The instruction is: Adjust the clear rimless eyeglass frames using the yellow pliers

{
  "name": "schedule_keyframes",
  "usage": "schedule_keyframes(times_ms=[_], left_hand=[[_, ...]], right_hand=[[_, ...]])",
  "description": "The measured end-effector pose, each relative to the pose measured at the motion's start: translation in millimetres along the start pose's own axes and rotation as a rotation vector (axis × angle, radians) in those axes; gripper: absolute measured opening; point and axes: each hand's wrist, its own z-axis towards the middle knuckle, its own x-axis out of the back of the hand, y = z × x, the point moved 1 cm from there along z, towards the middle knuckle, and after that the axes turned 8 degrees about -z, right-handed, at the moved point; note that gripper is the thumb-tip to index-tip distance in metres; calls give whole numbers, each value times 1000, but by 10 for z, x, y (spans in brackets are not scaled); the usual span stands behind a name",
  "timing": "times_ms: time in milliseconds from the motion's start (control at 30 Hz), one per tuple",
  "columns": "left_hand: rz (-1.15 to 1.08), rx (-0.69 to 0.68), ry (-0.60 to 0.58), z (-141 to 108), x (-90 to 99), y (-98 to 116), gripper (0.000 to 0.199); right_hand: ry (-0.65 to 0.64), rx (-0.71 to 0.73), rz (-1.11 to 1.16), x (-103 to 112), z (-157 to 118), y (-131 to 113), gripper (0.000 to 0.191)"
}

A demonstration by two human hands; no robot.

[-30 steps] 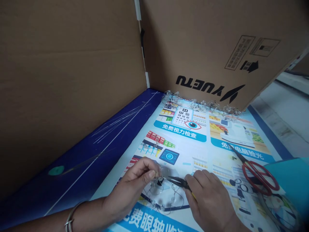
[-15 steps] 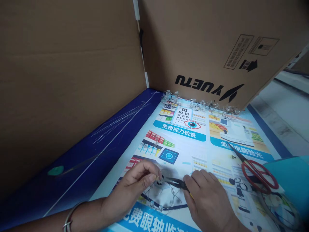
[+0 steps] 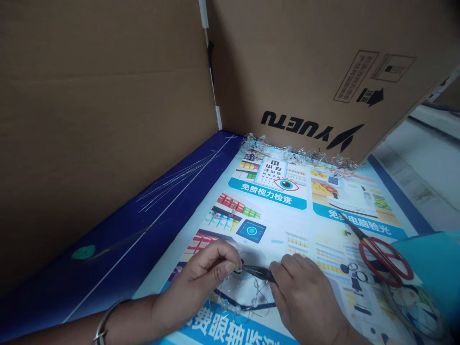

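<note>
My left hand (image 3: 208, 270) is closed, pinching one end of a thin wire strung with clear beads (image 3: 237, 310) between thumb and forefinger. The strand loops down below both hands onto the printed sheet. Wrapped round the handles of dark needle-nose pliers (image 3: 257, 272) is my right hand (image 3: 305, 292). The pliers point left, their jaws together, with the tips right at my left fingertips. What exactly lies between the tips is too small to make out.
Red-handled scissors (image 3: 386, 261) lie at the right beside a teal object (image 3: 431, 258) and a clear round container (image 3: 413, 306). Clear beaded wire pieces (image 3: 302, 155) line the foot of the cardboard wall (image 3: 287, 62). Loose straight wires (image 3: 179, 177) and a green piece (image 3: 84, 252) lie left.
The plier jaws, slightly apart before, have come together at my left fingertips. My right hand has shifted slightly left; my left hand has barely moved.
</note>
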Motion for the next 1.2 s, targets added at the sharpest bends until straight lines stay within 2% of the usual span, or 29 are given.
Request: schedule_keyframes(times_ms=[367,500,633,733,967,1200], left_hand=[[49,17,-4,13,-9,18,13],[101,50,15,35,2,57,15],[153,40,-17,75,32,97,16],[211,12,-47,120,72,114,16],[412,-98,-16,229,260,152,16],[687,-196,-152,220,333,192,34]], right_hand=[[-41,-11,28,-5,0,8,6],[-23,-24,21,-29,13,9,4],[-7,-23,-4,-51,36,26,8],[-12,-6,-67,-71,46,38,11],[-30,9,-181,-117,14,61,17],[-48,-20,-115,-156,32,72,13]])
